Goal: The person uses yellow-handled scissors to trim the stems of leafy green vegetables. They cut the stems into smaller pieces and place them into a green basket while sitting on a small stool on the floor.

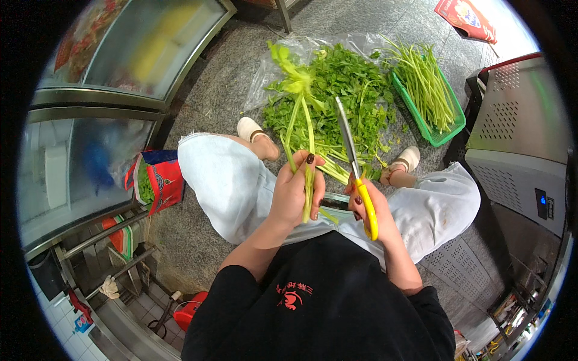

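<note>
My left hand grips a few leafy celery stalks, their leaves pointing away from me and their lower ends sticking out below my fingers. In my right hand is a pair of scissors with yellow handles; the metal blades point away, just right of the stalks and apart from them. Beyond both hands, a heap of celery leaves and stems lies on a clear plastic sheet or bag on the floor. A green plastic basket at the right of the heap holds trimmed green stalks.
Glass-doored refrigerators stand at the left, with a red bag of greens beside my knee. A perforated metal appliance is at the right. A red bucket and a metal rack are at lower left.
</note>
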The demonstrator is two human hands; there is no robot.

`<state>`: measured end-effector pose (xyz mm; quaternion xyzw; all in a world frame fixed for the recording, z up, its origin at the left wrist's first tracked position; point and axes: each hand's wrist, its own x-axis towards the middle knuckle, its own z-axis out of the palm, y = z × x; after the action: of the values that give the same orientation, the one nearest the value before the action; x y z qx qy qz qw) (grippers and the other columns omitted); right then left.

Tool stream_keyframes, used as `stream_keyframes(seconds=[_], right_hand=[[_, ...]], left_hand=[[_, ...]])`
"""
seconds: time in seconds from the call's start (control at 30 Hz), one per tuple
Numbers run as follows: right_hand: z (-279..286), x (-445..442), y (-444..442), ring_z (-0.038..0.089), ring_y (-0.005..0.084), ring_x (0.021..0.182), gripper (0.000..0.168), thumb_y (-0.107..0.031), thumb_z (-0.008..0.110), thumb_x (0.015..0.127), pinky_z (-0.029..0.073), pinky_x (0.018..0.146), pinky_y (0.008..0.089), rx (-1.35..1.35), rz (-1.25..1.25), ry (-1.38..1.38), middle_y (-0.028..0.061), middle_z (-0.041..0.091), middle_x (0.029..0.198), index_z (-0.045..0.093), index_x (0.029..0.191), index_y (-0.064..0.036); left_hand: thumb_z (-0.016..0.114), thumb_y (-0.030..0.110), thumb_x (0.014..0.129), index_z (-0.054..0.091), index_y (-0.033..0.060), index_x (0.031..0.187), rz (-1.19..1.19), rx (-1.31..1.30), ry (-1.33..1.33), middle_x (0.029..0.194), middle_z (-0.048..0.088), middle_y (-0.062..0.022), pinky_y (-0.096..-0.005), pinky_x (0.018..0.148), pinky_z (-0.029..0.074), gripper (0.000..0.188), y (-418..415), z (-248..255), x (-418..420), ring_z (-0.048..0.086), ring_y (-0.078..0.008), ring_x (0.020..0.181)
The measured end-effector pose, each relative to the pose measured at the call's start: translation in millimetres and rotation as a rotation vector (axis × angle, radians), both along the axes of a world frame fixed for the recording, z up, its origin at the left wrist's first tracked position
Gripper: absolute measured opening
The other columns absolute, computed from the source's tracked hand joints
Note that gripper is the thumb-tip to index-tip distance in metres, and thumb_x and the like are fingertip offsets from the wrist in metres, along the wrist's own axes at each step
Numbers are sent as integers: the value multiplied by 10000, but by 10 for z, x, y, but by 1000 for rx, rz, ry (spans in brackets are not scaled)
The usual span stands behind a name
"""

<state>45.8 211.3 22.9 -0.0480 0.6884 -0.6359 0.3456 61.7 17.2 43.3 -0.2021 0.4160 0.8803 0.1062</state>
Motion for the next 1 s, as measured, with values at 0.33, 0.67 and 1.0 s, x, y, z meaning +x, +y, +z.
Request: stream_keyframes(seconds=[0.33,0.67,1.0], right_hand=[[116,-33,-88,495,128,599,346,-129,715,754,432,576,276,432,72,232,73,554,684,540,1027,-11],[101,-72,-136,573,186,593,413,-196,731,749,465,595,293,566,43,339,98,595,696,555,1094,-51],[111,-31,-148,504,99,567,340,-183,728,763,418,536,257,459,45,284,56,539,636,552,1008,-25]], left_hand=[[369,245,995,480,35,988,-65,175,14,427,387,-53,-248,252,256,237,-111,45,39,300,-143,251],[370,257,999,477,43,970,-59,158,0,422,379,-45,-243,250,255,242,-97,80,65,299,-141,246],[367,263,1001,479,46,972,-44,161,8,421,381,-48,-252,253,261,246,-86,61,44,303,-151,247]])
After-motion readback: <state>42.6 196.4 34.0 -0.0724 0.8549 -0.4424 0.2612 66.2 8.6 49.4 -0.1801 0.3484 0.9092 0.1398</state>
